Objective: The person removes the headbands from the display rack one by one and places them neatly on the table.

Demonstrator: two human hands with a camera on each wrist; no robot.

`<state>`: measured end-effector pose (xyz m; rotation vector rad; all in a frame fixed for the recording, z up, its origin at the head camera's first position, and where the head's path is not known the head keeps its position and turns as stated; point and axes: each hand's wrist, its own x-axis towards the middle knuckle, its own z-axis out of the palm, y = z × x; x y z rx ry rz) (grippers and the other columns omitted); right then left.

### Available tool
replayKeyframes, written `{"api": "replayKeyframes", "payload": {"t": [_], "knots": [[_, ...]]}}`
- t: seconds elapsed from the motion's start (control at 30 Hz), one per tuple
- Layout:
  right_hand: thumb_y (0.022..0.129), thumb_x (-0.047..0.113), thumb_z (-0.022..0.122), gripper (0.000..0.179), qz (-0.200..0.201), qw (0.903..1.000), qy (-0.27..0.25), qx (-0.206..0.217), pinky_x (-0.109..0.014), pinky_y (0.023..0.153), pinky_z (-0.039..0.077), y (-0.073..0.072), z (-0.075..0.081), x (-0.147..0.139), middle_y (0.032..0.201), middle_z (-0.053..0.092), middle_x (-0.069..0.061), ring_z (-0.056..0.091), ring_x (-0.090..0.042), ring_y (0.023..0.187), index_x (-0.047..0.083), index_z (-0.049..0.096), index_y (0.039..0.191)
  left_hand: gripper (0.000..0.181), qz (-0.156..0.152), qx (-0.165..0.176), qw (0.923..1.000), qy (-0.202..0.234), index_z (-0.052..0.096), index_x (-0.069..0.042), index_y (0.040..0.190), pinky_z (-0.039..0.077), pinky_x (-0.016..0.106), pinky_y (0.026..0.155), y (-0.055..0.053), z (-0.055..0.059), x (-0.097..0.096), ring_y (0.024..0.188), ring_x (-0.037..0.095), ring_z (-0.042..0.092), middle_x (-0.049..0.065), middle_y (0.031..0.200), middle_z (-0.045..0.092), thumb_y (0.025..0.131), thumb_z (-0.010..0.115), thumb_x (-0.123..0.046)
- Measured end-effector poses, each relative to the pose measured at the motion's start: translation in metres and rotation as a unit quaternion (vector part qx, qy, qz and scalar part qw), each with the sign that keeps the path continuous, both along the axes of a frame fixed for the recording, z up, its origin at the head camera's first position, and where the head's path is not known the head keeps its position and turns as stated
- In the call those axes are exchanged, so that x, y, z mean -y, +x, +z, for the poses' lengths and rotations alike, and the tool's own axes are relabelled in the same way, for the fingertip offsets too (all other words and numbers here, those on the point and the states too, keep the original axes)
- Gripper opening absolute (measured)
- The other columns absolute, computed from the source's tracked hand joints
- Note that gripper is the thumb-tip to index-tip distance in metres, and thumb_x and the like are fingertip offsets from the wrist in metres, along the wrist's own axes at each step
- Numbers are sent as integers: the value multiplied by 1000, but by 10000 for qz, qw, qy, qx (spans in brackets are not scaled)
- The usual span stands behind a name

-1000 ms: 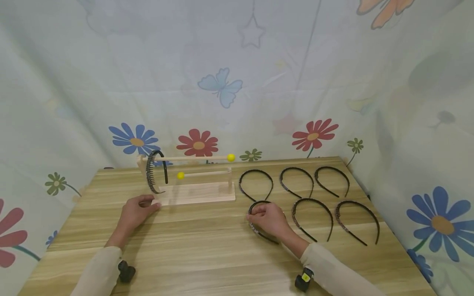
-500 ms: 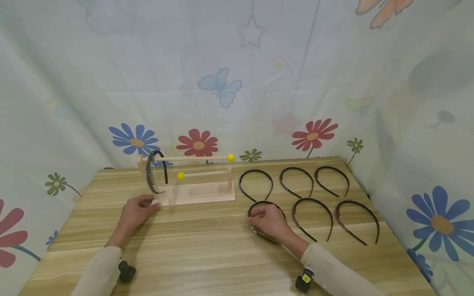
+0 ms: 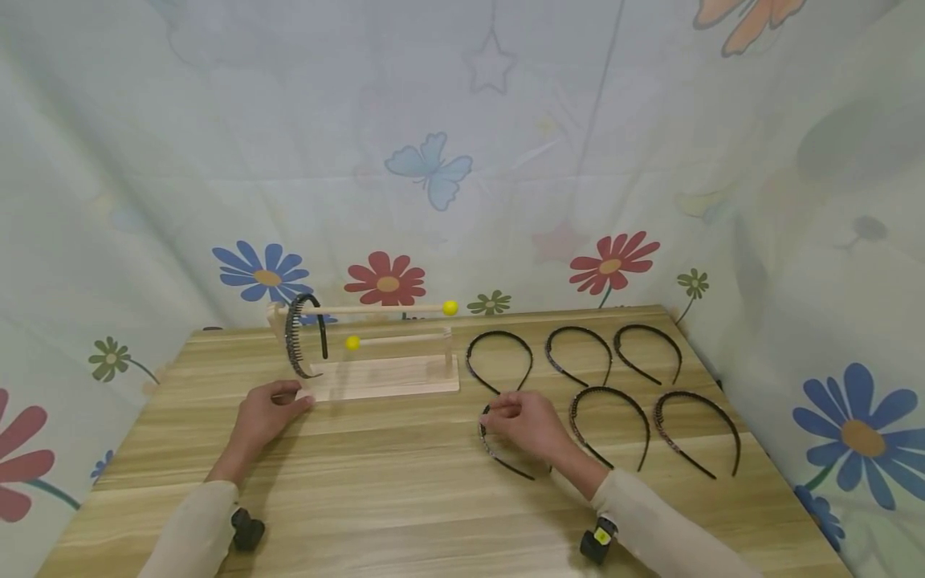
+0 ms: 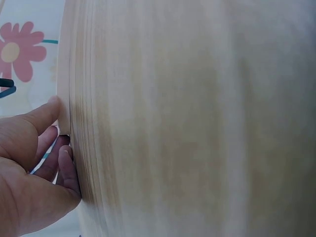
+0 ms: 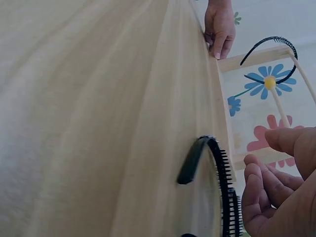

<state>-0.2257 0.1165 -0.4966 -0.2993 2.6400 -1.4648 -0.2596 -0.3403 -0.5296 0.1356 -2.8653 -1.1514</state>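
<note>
At the front left corner of the wooden stand (image 3: 383, 389), my left hand (image 3: 266, 413) grips the base edge between thumb and fingers. My right hand (image 3: 527, 421) is over the nearest headband (image 3: 499, 457), a black toothed one lying on the table. In the right wrist view, a gap shows between thumb and fingertips, and the headband (image 5: 229, 197) lies beside the fingers, not between them. In the head view, my hand hides part of its arch. One black toothed headband (image 3: 292, 337) hangs on the stand's upper rod (image 3: 383, 310), at its left end.
Several more black headbands lie in two rows on the right, among them a back one (image 3: 531, 365) and a front one (image 3: 646, 433). The stand's lower rod (image 3: 401, 339) and its upper rod end in yellow balls. A patterned curtain (image 3: 506, 201) borders the table (image 3: 361, 498).
My right hand has shifted slightly to the right. The headband under it has slid a little to the left and nearer. The left hand and stand stay still.
</note>
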Motion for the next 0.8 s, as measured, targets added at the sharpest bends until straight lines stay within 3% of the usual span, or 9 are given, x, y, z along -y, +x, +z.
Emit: {"api": "replayKeyframes", "payload": {"t": [0.4, 0.63, 0.8], "knots": [[93, 26, 78, 24, 394, 9948, -312, -889, -29, 70, 57, -13, 36, 11, 98, 75, 3, 67, -11, 84, 14, 76, 114, 57, 48, 37, 10000, -1, 61, 4, 135, 55, 53, 94, 0, -1, 0, 117, 42, 64, 27, 132, 64, 97, 72, -37], [93, 33, 78, 31, 635, 9848, -392, -1568, -28, 72, 58, -23, 57, 34, 105, 75, 5, 67, -8, 85, 16, 75, 119, 57, 74, 91, 9999, 13, 61, 3, 136, 55, 52, 94, 0, -1, 0, 117, 42, 64, 27, 133, 64, 97, 72, -38], [92, 32, 79, 32, 797, 9806, -547, -1703, -28, 69, 58, -30, 68, 55, 109, 76, -1, 68, -9, 85, 15, 76, 119, 59, -7, -78, 10000, -10, 62, 3, 135, 55, 53, 94, 1, 1, -2, 115, 42, 66, 27, 130, 65, 96, 73, -39]]}}
